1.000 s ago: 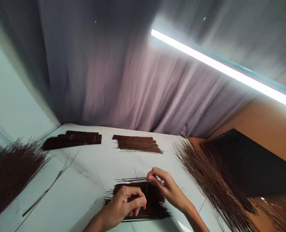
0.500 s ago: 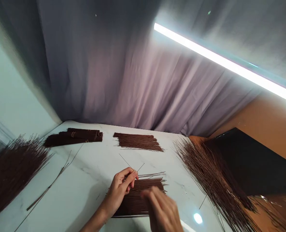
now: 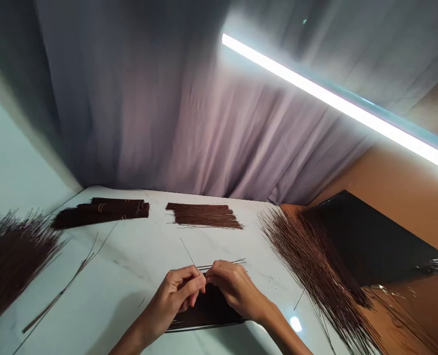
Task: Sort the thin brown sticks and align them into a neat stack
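Observation:
My left hand [image 3: 184, 291] is closed in a pinch on a thin brown stick [image 3: 188, 251], which slants up and left from the fingertips. Against those fingertips, my right hand [image 3: 232, 286] is closed too; what it pinches is hidden. Beneath both hands lies a flat pile of similar brown sticks [image 3: 200, 315] on the white table, partly covered by the hands. A few loose sticks [image 3: 237, 261] stick out just beyond the right hand.
On the marbled white table [image 3: 126, 286] lie tied dark bundles [image 3: 108, 209], a short stack of sticks [image 3: 204, 215] and a few long sticks [image 3: 67, 291]. Large brown heaps flank it at left [image 3: 15, 266] and right [image 3: 315, 271], the latter beside a black panel [image 3: 378, 241].
My right hand has moved up and left from above the near part of the pile to meet my left fingertips. The whole view has shifted slightly.

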A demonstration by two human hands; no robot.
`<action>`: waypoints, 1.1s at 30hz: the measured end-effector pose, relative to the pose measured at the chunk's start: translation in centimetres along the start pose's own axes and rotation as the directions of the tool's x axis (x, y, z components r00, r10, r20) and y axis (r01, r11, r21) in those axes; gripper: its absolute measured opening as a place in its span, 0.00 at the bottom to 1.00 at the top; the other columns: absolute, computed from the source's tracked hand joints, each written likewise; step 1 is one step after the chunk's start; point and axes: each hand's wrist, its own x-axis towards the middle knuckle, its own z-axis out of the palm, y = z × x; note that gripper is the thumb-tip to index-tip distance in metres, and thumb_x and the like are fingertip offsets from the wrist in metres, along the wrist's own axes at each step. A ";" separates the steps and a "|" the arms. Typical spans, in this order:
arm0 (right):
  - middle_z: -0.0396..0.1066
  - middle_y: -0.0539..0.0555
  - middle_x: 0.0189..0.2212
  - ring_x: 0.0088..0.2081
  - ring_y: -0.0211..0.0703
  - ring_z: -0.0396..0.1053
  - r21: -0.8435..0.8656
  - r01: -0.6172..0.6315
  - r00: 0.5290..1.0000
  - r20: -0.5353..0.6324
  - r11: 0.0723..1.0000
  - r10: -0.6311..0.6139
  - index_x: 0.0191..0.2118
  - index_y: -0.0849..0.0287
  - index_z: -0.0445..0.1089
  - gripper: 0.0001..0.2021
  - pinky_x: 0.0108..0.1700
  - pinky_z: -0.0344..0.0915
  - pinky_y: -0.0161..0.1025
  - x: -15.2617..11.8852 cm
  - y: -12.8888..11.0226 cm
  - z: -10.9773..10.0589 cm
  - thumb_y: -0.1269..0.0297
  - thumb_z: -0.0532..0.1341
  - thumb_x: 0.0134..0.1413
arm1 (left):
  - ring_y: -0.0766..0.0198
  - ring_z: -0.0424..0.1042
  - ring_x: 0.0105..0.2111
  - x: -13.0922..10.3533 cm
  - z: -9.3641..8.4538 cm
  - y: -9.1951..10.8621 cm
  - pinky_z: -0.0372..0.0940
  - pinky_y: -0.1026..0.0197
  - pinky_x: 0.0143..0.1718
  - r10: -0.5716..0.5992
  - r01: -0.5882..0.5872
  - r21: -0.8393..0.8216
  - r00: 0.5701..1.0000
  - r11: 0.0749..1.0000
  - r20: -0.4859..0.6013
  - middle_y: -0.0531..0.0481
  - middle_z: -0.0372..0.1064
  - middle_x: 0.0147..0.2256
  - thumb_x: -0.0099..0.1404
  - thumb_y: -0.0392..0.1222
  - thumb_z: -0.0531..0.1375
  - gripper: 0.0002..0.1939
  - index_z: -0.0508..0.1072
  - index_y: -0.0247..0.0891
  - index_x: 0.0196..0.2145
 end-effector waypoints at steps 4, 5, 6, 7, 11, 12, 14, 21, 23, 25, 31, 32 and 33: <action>0.74 0.52 0.34 0.36 0.40 0.70 -0.049 0.039 0.999 0.006 0.998 -0.039 0.39 0.57 0.71 0.11 0.39 0.62 0.35 1.5 0.0 -2.8 0.71 0.53 0.71 | 0.70 0.53 0.20 0.2 0.4 -0.8 0.47 0.66 0.22 -0.039 0.031 0.072 0.992 0.997 0.120 0.58 0.59 0.20 0.70 0.53 0.59 0.18 0.72 0.37 0.29; 0.73 0.52 0.33 0.36 0.41 0.68 -0.081 0.058 0.998 0.000 0.995 -0.058 0.40 0.57 0.72 0.11 0.39 0.61 0.36 1.5 -0.3 -3.3 0.71 0.52 0.71 | 0.70 0.53 0.20 0.5 0.3 -0.8 0.46 0.66 0.22 -0.048 0.040 0.080 0.994 0.996 0.098 0.58 0.59 0.20 0.70 0.53 0.59 0.18 0.72 0.37 0.29; 0.71 0.53 0.33 0.35 0.41 0.67 -0.117 0.083 0.996 -0.019 0.990 -0.086 0.40 0.57 0.72 0.11 0.38 0.59 0.36 1.3 -0.7 -3.5 0.70 0.52 0.71 | 0.70 0.52 0.21 0.8 0.2 -0.7 0.46 0.66 0.22 -0.046 0.041 0.076 0.997 0.996 0.057 0.59 0.58 0.20 0.70 0.54 0.59 0.18 0.72 0.37 0.29; 0.70 0.53 0.32 0.35 0.42 0.66 -0.144 0.103 0.992 -0.053 0.984 -0.112 0.40 0.57 0.71 0.11 0.36 0.58 0.37 0.7 -1.2 -3.1 0.70 0.52 0.71 | 0.70 0.51 0.21 1.2 -0.1 -0.6 0.45 0.66 0.21 -0.031 0.031 0.062 0.999 0.998 0.005 0.59 0.57 0.21 0.70 0.54 0.59 0.19 0.72 0.37 0.30; 0.68 0.52 0.30 0.31 0.39 0.65 -0.046 0.040 0.962 -0.268 0.998 -0.051 0.40 0.58 0.66 0.10 0.33 0.60 0.34 -3.0 -1.5 1.8 0.69 0.49 0.72 | 0.72 0.48 0.20 1.8 -0.7 0.0 0.42 0.67 0.21 0.010 -0.014 -0.028 0.991 1.000 -0.131 0.60 0.56 0.22 0.69 0.56 0.59 0.19 0.71 0.37 0.31; 0.67 0.51 0.29 0.30 0.38 0.65 -0.011 0.002 0.963 -0.269 1.000 -0.005 0.38 0.58 0.65 0.12 0.32 0.60 0.33 -3.7 -0.9 3.0 0.68 0.48 0.73 | 0.72 0.48 0.20 1.7 -0.5 -0.1 0.42 0.67 0.21 -0.003 -0.003 -0.053 0.994 0.999 -0.114 0.60 0.57 0.22 0.69 0.56 0.59 0.19 0.71 0.37 0.31; 0.68 0.50 0.27 0.28 0.37 0.66 0.002 -0.039 0.980 -0.196 0.999 0.039 0.36 0.57 0.65 0.13 0.30 0.62 0.32 -4.1 0.4 3.9 0.66 0.47 0.74 | 0.72 0.47 0.19 1.3 0.1 -0.7 0.42 0.68 0.19 -0.038 0.036 -0.094 0.999 0.995 -0.024 0.60 0.57 0.20 0.69 0.55 0.60 0.18 0.72 0.37 0.30; 0.70 0.53 0.30 0.33 0.43 0.64 -0.216 0.089 0.992 -0.065 0.972 -0.105 0.36 0.58 0.70 0.14 0.35 0.58 0.37 -0.2 0.1 -2.6 0.67 0.50 0.72 | 0.73 0.50 0.17 1.4 1.7 -3.1 0.44 0.69 0.18 -0.087 0.090 -0.021 0.990 0.996 0.109 0.59 0.60 0.19 0.68 0.52 0.60 0.17 0.72 0.36 0.28; 0.68 0.53 0.28 0.31 0.43 0.61 -0.321 0.140 0.975 -0.118 0.937 -0.186 0.35 0.59 0.68 0.14 0.32 0.55 0.38 -0.7 -1.1 -2.0 0.69 0.49 0.72 | 0.74 0.48 0.17 1.9 1.3 -2.9 0.42 0.69 0.17 -0.079 0.079 -0.027 0.997 0.997 -0.014 0.60 0.58 0.20 0.69 0.54 0.60 0.19 0.72 0.36 0.29; 0.67 0.52 0.27 0.30 0.42 0.61 -0.286 0.109 0.955 -0.235 0.952 -0.180 0.36 0.58 0.66 0.13 0.30 0.54 0.37 -2.2 -1.8 0.2 0.72 0.49 0.71 | 0.74 0.47 0.18 2.1 0.8 -2.3 0.40 0.70 0.18 -0.079 0.071 -0.081 0.991 0.994 -0.110 0.60 0.57 0.21 0.68 0.55 0.60 0.19 0.72 0.36 0.30; 0.68 0.49 0.28 0.28 0.37 0.64 0.023 -0.061 0.934 -0.351 0.998 0.065 0.39 0.56 0.66 0.09 0.30 0.59 0.33 -5.9 0.3 4.9 0.69 0.52 0.72 | 0.75 0.49 0.17 1.1 0.9 -0.8 0.39 0.71 0.16 -0.116 0.115 -0.279 0.993 0.953 0.012 0.57 0.63 0.20 0.67 0.53 0.62 0.17 0.75 0.35 0.31; 0.68 0.49 0.28 0.28 0.37 0.65 0.050 -0.092 0.935 -0.340 0.995 0.103 0.38 0.56 0.67 0.09 0.31 0.60 0.33 -5.9 0.6 4.6 0.68 0.53 0.72 | 0.75 0.48 0.17 1.0 1.0 -0.7 0.38 0.70 0.15 -0.126 0.129 -0.309 0.992 0.942 0.029 0.57 0.63 0.19 0.67 0.53 0.63 0.17 0.75 0.35 0.31; 0.68 0.49 0.29 0.29 0.38 0.66 0.071 -0.112 0.936 -0.327 0.991 0.129 0.38 0.56 0.68 0.09 0.32 0.61 0.34 -5.8 0.7 4.0 0.66 0.53 0.72 | 0.75 0.47 0.16 1.0 1.1 -0.7 0.38 0.70 0.15 -0.137 0.142 -0.334 0.990 0.932 0.041 0.57 0.62 0.19 0.67 0.54 0.62 0.18 0.75 0.35 0.31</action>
